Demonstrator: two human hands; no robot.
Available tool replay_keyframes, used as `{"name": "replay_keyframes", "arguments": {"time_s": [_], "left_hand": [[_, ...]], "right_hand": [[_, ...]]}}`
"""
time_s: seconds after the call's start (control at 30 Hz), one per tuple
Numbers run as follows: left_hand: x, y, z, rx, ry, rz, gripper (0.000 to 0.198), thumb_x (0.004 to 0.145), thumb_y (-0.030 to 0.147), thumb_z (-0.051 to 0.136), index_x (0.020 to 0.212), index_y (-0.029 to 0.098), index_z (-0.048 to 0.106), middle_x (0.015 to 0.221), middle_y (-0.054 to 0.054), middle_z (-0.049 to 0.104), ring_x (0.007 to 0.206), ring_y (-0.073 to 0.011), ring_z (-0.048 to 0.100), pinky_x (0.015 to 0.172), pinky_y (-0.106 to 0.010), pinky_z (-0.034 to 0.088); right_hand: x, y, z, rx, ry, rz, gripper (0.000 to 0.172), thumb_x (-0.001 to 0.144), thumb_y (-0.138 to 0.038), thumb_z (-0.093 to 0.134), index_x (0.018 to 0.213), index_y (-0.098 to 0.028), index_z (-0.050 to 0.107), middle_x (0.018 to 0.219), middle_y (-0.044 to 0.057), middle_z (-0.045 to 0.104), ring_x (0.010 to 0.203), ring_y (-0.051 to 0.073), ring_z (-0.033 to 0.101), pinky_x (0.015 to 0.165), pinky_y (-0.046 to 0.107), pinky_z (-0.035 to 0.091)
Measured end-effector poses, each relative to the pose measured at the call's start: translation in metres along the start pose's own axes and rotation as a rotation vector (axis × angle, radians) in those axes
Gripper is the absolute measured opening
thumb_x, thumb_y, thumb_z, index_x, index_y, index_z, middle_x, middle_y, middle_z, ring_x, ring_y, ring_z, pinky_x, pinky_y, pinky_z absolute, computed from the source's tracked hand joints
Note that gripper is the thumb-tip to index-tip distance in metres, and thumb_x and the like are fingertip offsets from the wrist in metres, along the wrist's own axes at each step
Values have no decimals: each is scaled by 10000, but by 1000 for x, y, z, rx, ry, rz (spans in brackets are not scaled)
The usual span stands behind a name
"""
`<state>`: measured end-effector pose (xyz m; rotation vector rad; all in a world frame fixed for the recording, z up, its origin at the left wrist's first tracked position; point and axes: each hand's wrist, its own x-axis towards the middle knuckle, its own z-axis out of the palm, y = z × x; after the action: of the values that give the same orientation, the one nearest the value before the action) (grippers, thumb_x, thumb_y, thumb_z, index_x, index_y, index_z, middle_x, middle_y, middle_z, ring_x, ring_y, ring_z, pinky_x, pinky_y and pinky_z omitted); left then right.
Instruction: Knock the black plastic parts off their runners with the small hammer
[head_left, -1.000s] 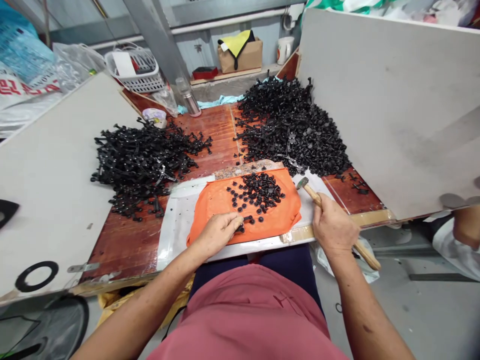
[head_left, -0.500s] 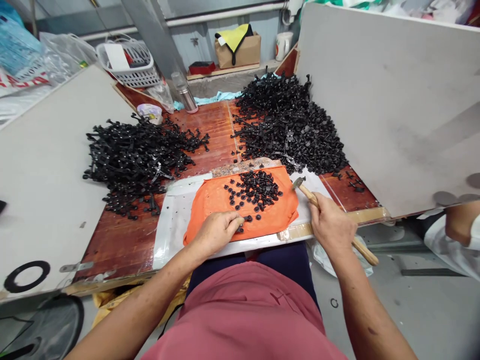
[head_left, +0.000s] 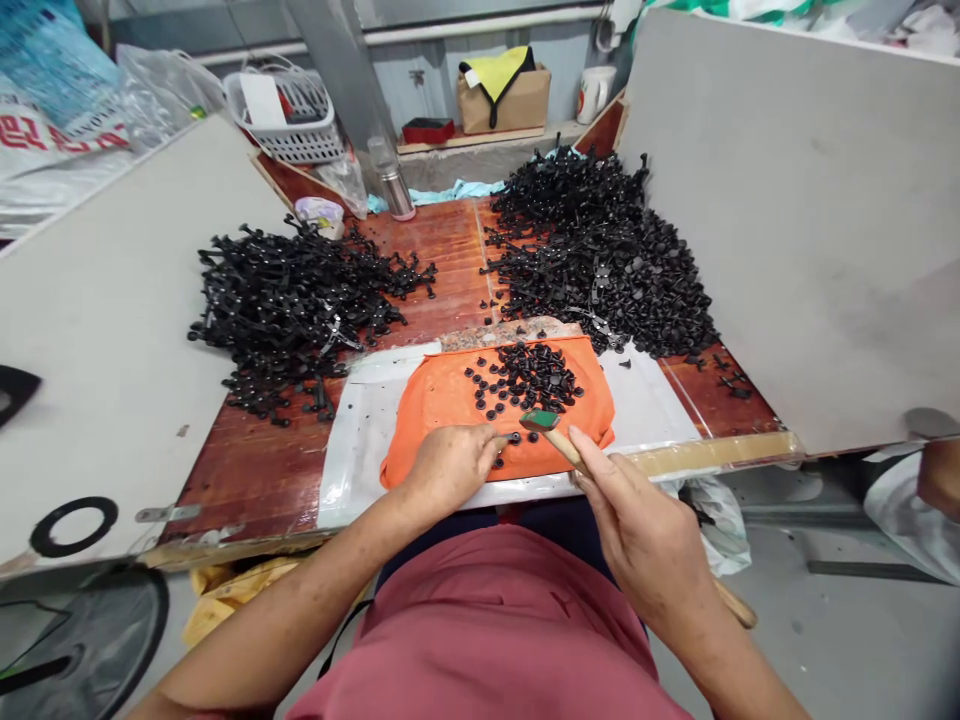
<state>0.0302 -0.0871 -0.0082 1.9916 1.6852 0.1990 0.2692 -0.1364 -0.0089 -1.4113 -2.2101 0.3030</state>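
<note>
My left hand rests on the orange cloth, thumb and forefinger pinched on a small black part with a round end. Wrapped round the wooden handle of a hammer is my right hand. The hammer's head, greenish on its upper face, hangs just right of my left fingertips and above the cloth. Beyond it lies a cluster of small black stud-like pieces, several standing on round bases. What lies inside my left palm is hidden.
Large heaps of black parts lie at the left and the right of the red-brown table. Grey boards flank both sides. A metal flask, a white basket and a mug stand at the back.
My right hand has brought the hammer leftward and lower, from the cloth's right edge to beside my left fingertips. My left hand keeps its pinch; the whole view has shifted slightly.
</note>
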Motion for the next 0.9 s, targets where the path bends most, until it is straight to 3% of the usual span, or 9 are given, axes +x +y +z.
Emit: {"name": "replay_keyframes", "arguments": {"time_s": [0.13, 0.27, 0.4, 0.53, 0.63, 0.77, 0.83, 0.9], "left_hand": [[1, -2, -1, -17, -20, 19, 328, 1005, 327, 469, 899, 206, 754, 835, -61, 790, 803, -217, 728, 731, -275, 471], [3, -2, -4, -5, -49, 28, 350, 1011, 319, 457, 900, 204, 768, 857, -67, 797, 830, -222, 734, 733, -275, 471], [3, -1, -7, 4, -69, 7, 352, 1023, 329, 448, 953, 207, 771, 892, -62, 805, 849, -220, 742, 733, -270, 469], [3, -2, -6, 33, -81, 6, 356, 1027, 332, 441, 946, 205, 764, 895, -71, 802, 842, -228, 740, 718, -274, 455], [4, -3, -3, 17, -76, 12, 360, 1026, 346, 438, 918, 209, 753, 883, -69, 797, 821, -221, 732, 718, -271, 455], [1, -5, -1, 12, -51, -28, 326, 1012, 345, 445, 945, 213, 735, 863, -67, 780, 836, -237, 718, 722, -278, 450], [-3, -8, -3, -92, -13, -33, 322, 1015, 340, 421, 1130, 216, 695, 833, -50, 752, 819, -231, 701, 730, -281, 449], [-9, -9, -8, -272, 4, -6, 412, 1024, 351, 386, 1377, 227, 560, 762, -10, 691, 748, -205, 657, 710, -272, 439]], "right_hand": [[2, -2, 7, -153, -62, 4, 534, 1054, -210, 405, 1582, -291, 409, 969, 47, 762, 672, 174, 725, 532, 251, 510], [3, -5, 8, -105, -28, 1, 574, 1059, -207, 389, 1622, -298, 321, 1031, 69, 760, 744, 181, 732, 627, 261, 548], [4, -6, 10, -153, -112, 4, 558, 1055, -188, 373, 1597, -320, 366, 964, 41, 761, 703, 177, 731, 571, 252, 533], [2, -4, 15, -97, -68, 6, 558, 1065, -221, 372, 1618, -272, 319, 960, 52, 763, 705, 176, 726, 610, 258, 549], [2, -4, 19, -143, -99, 24, 533, 1062, -214, 381, 1590, -284, 380, 998, 47, 775, 741, 186, 748, 591, 261, 553], [4, -2, 19, -2, -78, 9, 554, 1054, -200, 410, 1594, -316, 371, 1271, 58, 735, 1024, 196, 750, 829, 285, 598], [5, 3, 15, 136, 27, 19, 582, 1049, -204, 434, 1613, -308, 330, 1389, 58, 672, 1165, 198, 701, 961, 310, 569], [4, 10, 12, 235, 106, 80, 580, 1047, -220, 459, 1609, -303, 343, 1459, 53, 616, 1245, 200, 657, 1018, 321, 544]]}}
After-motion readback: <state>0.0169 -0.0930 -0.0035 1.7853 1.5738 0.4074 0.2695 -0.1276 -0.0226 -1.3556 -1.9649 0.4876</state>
